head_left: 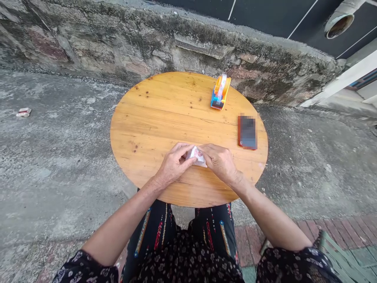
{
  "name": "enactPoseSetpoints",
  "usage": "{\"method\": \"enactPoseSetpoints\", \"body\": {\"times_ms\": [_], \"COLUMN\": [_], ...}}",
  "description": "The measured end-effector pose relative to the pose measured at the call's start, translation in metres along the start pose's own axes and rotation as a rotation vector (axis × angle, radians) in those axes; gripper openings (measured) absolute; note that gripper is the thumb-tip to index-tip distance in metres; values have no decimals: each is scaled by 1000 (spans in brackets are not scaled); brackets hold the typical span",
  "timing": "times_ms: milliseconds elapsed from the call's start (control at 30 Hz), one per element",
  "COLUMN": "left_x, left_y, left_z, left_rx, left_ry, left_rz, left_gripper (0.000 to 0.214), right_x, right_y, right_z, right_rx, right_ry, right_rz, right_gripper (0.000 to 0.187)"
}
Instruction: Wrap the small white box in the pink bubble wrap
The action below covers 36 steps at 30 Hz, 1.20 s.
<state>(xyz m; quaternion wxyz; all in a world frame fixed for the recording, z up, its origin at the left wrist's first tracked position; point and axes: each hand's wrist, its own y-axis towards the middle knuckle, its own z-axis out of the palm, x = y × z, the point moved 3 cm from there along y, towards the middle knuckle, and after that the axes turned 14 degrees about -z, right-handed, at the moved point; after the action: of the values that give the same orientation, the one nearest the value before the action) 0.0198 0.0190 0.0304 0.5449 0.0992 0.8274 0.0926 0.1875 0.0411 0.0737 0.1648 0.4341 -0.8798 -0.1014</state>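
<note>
Between my hands, close to the near side of the round wooden table [153, 129], is a small white box [198, 155] with pinkish-red print on top. My left hand [176, 162] grips its left side, with thumb and fingers closed on it. From the right, my right hand [219, 160] pinches the box's upper right corner, its fingers bent over the edge. The fingers cover parts of the box, so its full outline is hidden.
At the table's far right stands an orange and blue tape dispenser [220, 92]. A phone in a reddish-brown case [247, 133], blurred over, lies near the right edge. Behind the table runs a low stone wall [118, 47]. A small crumpled pack [23, 112] lies on the concrete ground at left.
</note>
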Motion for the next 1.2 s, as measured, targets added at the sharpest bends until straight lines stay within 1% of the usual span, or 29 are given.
{"method": "enactPoseSetpoints", "body": {"times_ms": [233,367,633,767,933,1000,1067,1200], "left_x": [1,0,1,1,0,0,1,2], "left_y": [0,0,0,0,0,-1,-1,-1], "left_z": [0,0,0,0,1,0,0,0], "left_rx": [-3,5,2,5,1,-4,-6,11], "left_ry": [-8,-2,5,2,11,14,13,23], "left_rz": [3,-8,-21,-22,-15,-2,13,18], "left_gripper": [38,37,37,37,36,36,36,36], "right_x": [-4,-4,-1,-3,-6,-6,-6,-9], "right_y": [-5,-4,-2,1,3,-2,-12,-41], "right_z": [3,3,-3,-7,-8,-11,-17,-30], "right_rx": [-48,-47,78,126,136,115,53,-183], "right_ry": [66,46,-64,-58,5,7,-4,14], "right_rz": [-30,-51,-115,-135,-167,-164,-149,-47], "right_gripper": [30,31,27,26,29,28,29,27]}}
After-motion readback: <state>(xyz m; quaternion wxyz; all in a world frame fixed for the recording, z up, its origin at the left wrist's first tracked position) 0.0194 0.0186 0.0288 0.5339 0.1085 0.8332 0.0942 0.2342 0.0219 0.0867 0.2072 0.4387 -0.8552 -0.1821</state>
